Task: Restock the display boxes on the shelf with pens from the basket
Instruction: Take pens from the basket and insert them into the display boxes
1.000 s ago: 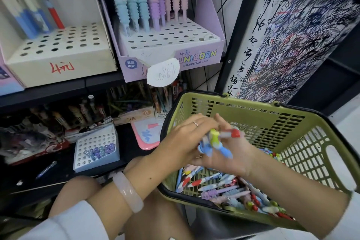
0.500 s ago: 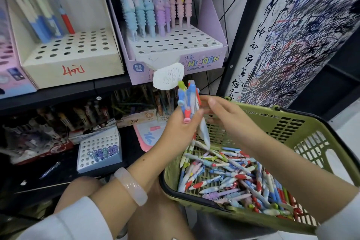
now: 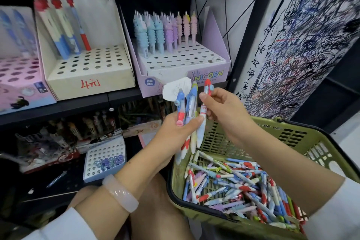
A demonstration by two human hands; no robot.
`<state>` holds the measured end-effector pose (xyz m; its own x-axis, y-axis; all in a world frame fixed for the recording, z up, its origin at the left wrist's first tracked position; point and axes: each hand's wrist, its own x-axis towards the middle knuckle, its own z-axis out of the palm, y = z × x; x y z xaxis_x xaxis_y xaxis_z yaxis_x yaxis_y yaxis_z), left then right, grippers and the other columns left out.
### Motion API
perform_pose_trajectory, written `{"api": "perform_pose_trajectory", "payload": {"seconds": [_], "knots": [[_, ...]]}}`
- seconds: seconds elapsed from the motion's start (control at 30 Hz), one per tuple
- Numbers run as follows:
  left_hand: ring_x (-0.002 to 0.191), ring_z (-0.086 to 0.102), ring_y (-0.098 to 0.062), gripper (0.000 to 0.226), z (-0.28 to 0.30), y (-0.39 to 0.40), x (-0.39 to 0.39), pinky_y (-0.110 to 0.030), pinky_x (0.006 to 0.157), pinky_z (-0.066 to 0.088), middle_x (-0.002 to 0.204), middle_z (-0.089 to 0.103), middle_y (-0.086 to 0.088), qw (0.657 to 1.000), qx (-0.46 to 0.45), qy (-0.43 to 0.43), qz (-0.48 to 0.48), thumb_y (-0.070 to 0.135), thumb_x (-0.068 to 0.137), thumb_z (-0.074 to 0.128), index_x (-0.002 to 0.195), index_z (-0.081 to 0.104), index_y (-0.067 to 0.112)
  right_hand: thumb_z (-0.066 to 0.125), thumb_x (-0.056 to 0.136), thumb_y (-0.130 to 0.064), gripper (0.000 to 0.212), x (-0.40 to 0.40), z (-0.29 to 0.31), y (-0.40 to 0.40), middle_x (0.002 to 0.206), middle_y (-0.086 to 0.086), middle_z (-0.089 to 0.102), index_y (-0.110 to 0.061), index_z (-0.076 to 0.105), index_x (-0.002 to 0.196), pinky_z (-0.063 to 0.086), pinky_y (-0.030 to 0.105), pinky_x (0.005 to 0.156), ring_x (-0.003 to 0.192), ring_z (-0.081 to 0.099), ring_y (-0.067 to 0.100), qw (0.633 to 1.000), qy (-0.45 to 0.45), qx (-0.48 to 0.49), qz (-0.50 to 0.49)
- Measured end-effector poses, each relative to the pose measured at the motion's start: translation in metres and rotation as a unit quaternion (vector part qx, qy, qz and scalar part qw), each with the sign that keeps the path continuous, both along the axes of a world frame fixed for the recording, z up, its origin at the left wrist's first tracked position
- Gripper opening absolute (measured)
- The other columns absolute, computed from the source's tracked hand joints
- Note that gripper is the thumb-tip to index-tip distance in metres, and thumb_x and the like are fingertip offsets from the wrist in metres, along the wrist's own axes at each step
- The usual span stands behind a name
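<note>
Cream box (image 3: pixel 88 73): three pens kept in the back row, front holes open for stock. Left hand (image 3: pixel 175 132): fingers closed round a bunch (image 3: pixel 187 111), held upright for sorting. Right hand (image 3: pixel 222 113): one red-capped pen (image 3: pixel 206 91) pinched, apparently being drawn out. Basket (image 3: pixel 303 138): loose pens heaped, near corner cut off. Lower shelf blurred.

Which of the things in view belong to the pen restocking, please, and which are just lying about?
Job: left hand with pen bunch; right hand on red-capped pen; basket; cream box.
Lying about: loose pen; paper tag; scribble board.
</note>
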<state>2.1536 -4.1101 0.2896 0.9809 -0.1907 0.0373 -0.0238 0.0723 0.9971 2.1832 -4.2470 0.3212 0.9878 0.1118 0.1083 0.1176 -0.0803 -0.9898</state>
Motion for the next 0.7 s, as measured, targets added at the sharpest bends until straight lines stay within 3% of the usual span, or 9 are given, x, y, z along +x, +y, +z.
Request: {"api": "perform_pose_trajectory", "payload": {"seconds": [0.07,0.17,0.3,0.53,0.7], "knots": [[0.073,0.064,-0.012,0.008,0.006,0.007,-0.002,-0.023,0.071,0.051,0.076,0.068,0.000,1.000,-0.021,0.006,0.012,0.021,0.089,0.060,0.086,0.066,0.017,0.060,0.089,-0.026,0.012,0.000,0.009,0.009,0.051,-0.013,0.052,-0.018,0.060,0.080,0.041,0.014,0.047,0.046,0.046,0.000,1.000,-0.018,-0.007,0.017],[0.070,0.063,-0.014,0.011,0.018,0.026,-0.005,-0.025,0.069,0.051,0.074,0.067,-0.004,0.999,-0.030,0.000,0.044,0.019,0.087,0.061,0.079,0.068,0.016,0.051,0.094,-0.031,0.022,0.001,0.026,0.025,0.056,-0.006,0.053,-0.017,0.061,0.079,0.044,0.017,0.050,0.049,0.049,0.004,0.998,-0.024,0.026,0.057],[0.073,0.068,-0.012,0.017,0.034,0.063,-0.010,-0.024,0.071,0.055,0.076,0.073,0.000,0.996,-0.031,-0.026,0.078,0.023,0.086,0.062,0.074,0.074,0.024,0.048,0.097,-0.021,0.021,0.007,0.051,0.061,0.067,0.003,0.057,-0.010,0.063,0.086,0.047,0.016,0.053,0.052,0.051,0.005,0.991,-0.036,0.061,0.112],[0.070,0.069,-0.017,0.027,0.056,0.144,-0.017,-0.031,0.068,0.053,0.074,0.072,-0.010,0.974,0.015,-0.074,0.213,0.029,0.093,0.053,0.073,0.072,0.034,0.055,0.093,-0.022,0.017,0.023,0.098,0.151,0.065,-0.005,0.058,-0.016,0.061,0.079,0.047,0.017,0.052,0.053,0.052,0.004,0.987,-0.093,0.023,0.132],[0.059,0.066,-0.008,0.021,0.062,0.211,-0.026,-0.023,0.055,0.050,0.067,0.072,0.001,0.942,-0.019,-0.065,0.327,0.031,0.092,0.055,0.082,0.066,0.016,0.053,0.094,-0.016,0.010,0.036,0.126,0.214,0.073,0.002,0.062,-0.013,0.057,0.085,0.052,0.017,0.059,0.060,0.059,0.004,0.978,-0.152,0.005,0.142]]}}
